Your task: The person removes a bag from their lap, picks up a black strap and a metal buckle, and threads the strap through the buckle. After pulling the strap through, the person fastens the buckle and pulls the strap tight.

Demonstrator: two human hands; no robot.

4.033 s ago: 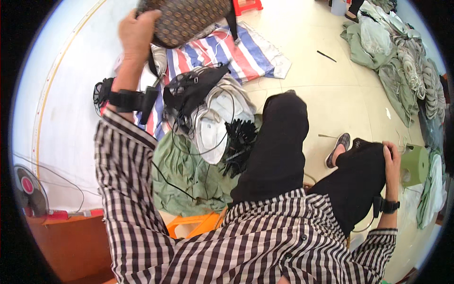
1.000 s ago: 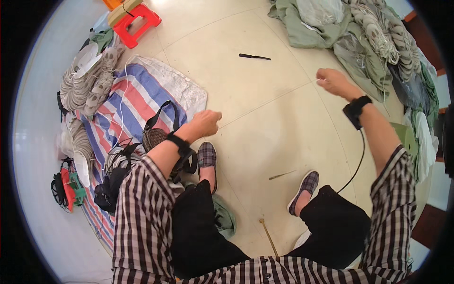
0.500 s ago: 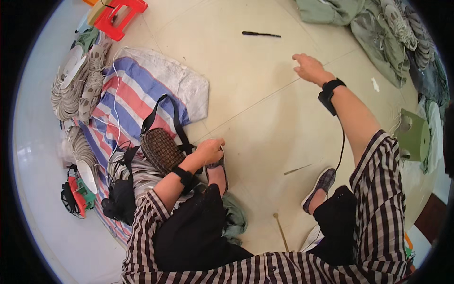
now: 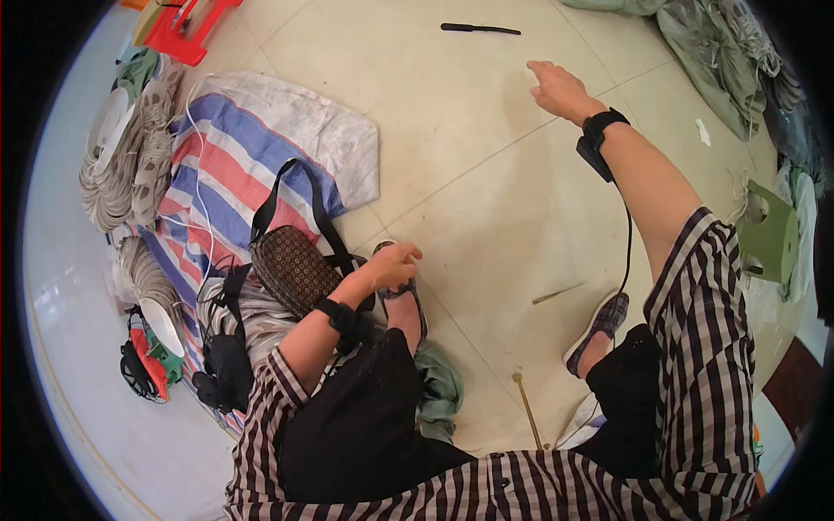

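My right hand (image 4: 563,92) is stretched out over the tiled floor, fingers extended and holding nothing. Beyond its fingertips, with a gap between, lies a slim black knife-like object (image 4: 480,29). My left hand (image 4: 388,267) hovers over my left shoe, its fingers loosely bent and apart, with nothing visible in them. Beside that forearm is a brown patterned bag (image 4: 295,271) with a black strap (image 4: 324,217). Both wrists wear black bands, and a cable hangs from the right one.
A striped woven sheet (image 4: 234,148) spreads at left, with stacked grey shoe parts (image 4: 117,165) along it. A red stool (image 4: 187,35) stands far left, a green stool (image 4: 769,230) at right. Fabric (image 4: 704,52) is heaped far right. Thin sticks (image 4: 526,408) lie between my feet.
My right hand has moved slightly up and left in the picture, its fingers straighter. My left hand has shifted only a little. Most of the floor scene sits higher in view.
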